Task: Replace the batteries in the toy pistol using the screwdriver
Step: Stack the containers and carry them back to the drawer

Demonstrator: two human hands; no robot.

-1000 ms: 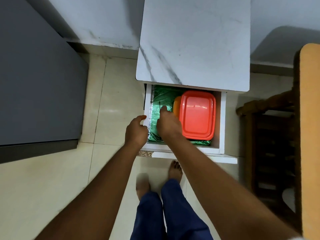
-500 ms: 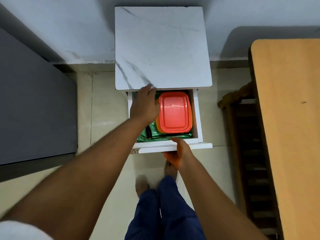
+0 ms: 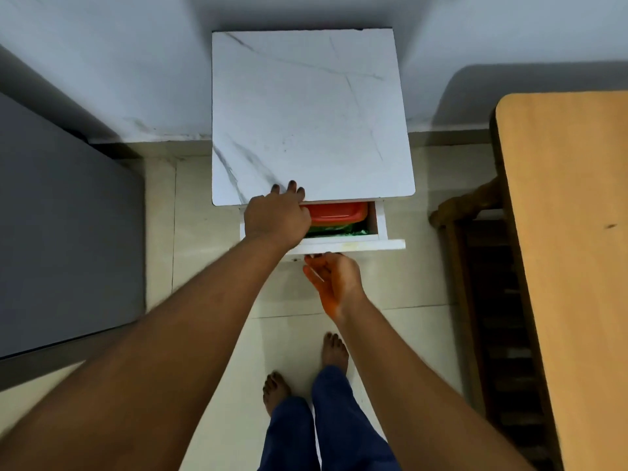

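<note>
No toy pistol, screwdriver or batteries show in the head view. A white marble-look bedside cabinet (image 3: 306, 113) stands against the wall, its drawer (image 3: 380, 244) pulled out only a little. Inside the gap I see a red plastic box lid (image 3: 334, 212) lying on green wrapping (image 3: 336, 229). My left hand (image 3: 277, 217) lies over the drawer's left part, fingertips resting on the cabinet top's front edge. My right hand (image 3: 331, 277) is palm up below the drawer front, with its fingertips touching the front's lower edge; it holds nothing.
A wooden table (image 3: 571, 266) fills the right side, with a wooden chair (image 3: 475, 232) tucked beside it. A grey bed or panel (image 3: 61, 232) takes up the left. My bare feet (image 3: 306, 368) stand on the tiled floor before the cabinet.
The drawer has slid most of the way in. My right hand left the drawer's inside and went to its front; my left hand moved up onto the cabinet top's edge.
</note>
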